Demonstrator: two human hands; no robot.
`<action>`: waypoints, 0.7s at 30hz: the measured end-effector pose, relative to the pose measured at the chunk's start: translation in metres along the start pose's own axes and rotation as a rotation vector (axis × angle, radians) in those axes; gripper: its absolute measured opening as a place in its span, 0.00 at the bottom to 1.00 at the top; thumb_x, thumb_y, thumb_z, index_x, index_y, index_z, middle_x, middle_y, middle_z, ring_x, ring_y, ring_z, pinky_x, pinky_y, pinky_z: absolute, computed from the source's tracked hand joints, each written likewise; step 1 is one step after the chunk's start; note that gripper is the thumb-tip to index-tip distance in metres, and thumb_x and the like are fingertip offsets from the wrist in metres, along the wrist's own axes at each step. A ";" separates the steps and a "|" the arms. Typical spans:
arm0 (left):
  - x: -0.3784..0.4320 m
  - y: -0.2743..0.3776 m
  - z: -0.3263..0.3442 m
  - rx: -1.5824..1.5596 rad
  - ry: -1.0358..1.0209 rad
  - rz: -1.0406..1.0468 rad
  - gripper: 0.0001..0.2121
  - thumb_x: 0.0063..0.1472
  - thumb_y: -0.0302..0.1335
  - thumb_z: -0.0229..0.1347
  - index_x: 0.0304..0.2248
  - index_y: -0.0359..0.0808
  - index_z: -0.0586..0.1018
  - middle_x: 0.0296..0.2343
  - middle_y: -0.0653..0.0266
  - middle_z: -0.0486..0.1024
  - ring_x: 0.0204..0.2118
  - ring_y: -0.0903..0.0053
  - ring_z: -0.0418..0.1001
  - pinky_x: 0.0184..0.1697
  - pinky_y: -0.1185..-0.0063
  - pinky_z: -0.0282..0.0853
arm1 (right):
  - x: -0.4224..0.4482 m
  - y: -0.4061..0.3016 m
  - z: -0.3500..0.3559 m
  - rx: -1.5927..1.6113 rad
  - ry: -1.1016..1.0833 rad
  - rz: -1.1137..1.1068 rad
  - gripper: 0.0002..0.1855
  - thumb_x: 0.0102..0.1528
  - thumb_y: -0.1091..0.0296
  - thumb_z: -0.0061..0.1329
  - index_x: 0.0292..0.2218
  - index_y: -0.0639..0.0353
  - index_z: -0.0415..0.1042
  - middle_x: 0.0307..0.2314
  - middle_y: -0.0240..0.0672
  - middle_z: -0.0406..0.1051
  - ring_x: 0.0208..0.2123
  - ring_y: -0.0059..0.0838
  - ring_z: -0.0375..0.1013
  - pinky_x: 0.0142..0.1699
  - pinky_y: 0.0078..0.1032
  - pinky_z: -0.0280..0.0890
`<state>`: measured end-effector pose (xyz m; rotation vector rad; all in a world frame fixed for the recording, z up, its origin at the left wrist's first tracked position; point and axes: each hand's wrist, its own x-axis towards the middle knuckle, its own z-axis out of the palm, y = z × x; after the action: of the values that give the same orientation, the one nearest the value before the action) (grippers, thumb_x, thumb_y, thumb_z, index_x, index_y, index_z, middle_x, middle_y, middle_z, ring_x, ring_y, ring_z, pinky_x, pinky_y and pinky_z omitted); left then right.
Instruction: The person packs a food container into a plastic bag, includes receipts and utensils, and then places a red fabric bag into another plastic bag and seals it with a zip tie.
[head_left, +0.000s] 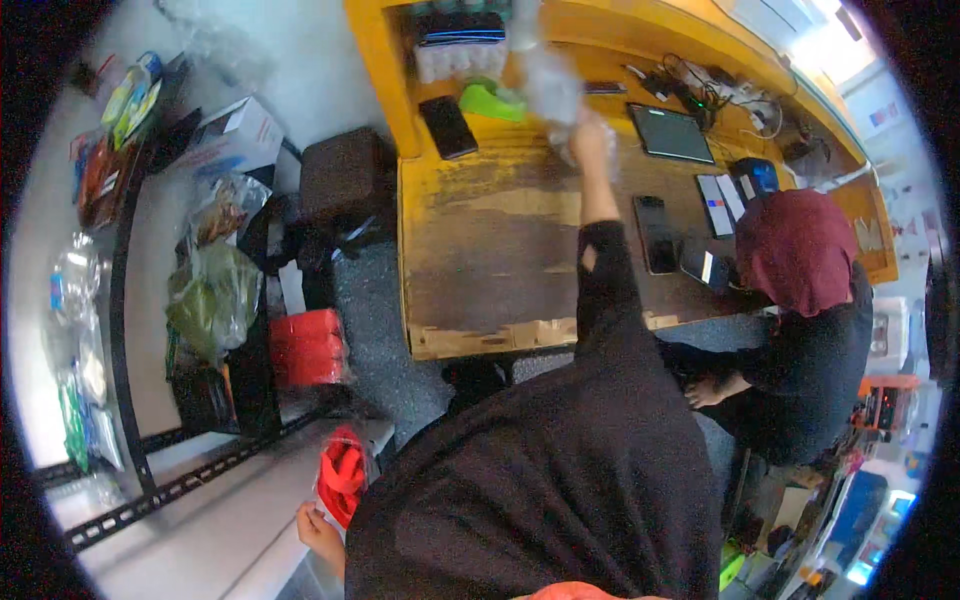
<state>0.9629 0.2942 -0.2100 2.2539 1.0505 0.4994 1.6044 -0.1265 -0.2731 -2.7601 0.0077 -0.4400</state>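
My left hand (318, 531), low on the left, grips the edge of a clear plastic pack that holds a folded red cloth item (342, 476). This pack is beside my dark garment, over the white shelf. Stretched out across the wooden desk (487, 262), my right hand (589, 142) is closed on crumpled translucent plastic (553, 90). Motion blurs that plastic, so its exact form is unclear. Just left of it sits a bright green tape dispenser (491, 101), with a black phone-like device (448, 127) nearby.
A co-worker in a maroon head covering (795, 251) sits at the desk's right side. A tablet (670, 133), a dark flat device (655, 234) and tangled cables (705, 86) are on the desk. Left, a metal rack (202, 476) stands near red packs (307, 346) and bagged goods (217, 292).
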 end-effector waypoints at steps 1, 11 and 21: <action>0.004 -0.001 0.004 -0.009 0.006 -0.014 0.07 0.56 0.24 0.42 0.24 0.30 0.69 0.19 0.65 0.66 0.20 0.81 0.63 0.23 0.83 0.61 | -0.018 -0.008 0.004 -0.007 0.265 -0.138 0.16 0.48 0.68 0.36 0.39 0.58 0.65 0.35 0.49 0.65 0.38 0.48 0.63 0.41 0.38 0.58; 0.039 -0.008 0.026 -0.088 0.004 -0.048 0.07 0.56 0.26 0.43 0.26 0.31 0.69 0.17 0.66 0.64 0.19 0.82 0.61 0.21 0.85 0.59 | -0.109 -0.089 -0.037 0.261 0.007 0.031 0.16 0.51 0.65 0.32 0.36 0.67 0.63 0.32 0.50 0.63 0.36 0.47 0.62 0.39 0.39 0.57; 0.012 -0.025 0.022 -0.097 0.144 0.071 0.07 0.57 0.26 0.44 0.28 0.31 0.70 0.20 0.66 0.66 0.20 0.83 0.61 0.23 0.84 0.60 | -0.016 -0.024 -0.021 0.061 0.157 -0.028 0.25 0.41 0.62 0.42 0.41 0.66 0.61 0.36 0.56 0.61 0.40 0.51 0.61 0.44 0.37 0.57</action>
<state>0.9686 0.3086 -0.2418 2.2015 0.9965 0.7366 1.5817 -0.1100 -0.2507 -2.6623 -0.0054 -0.6520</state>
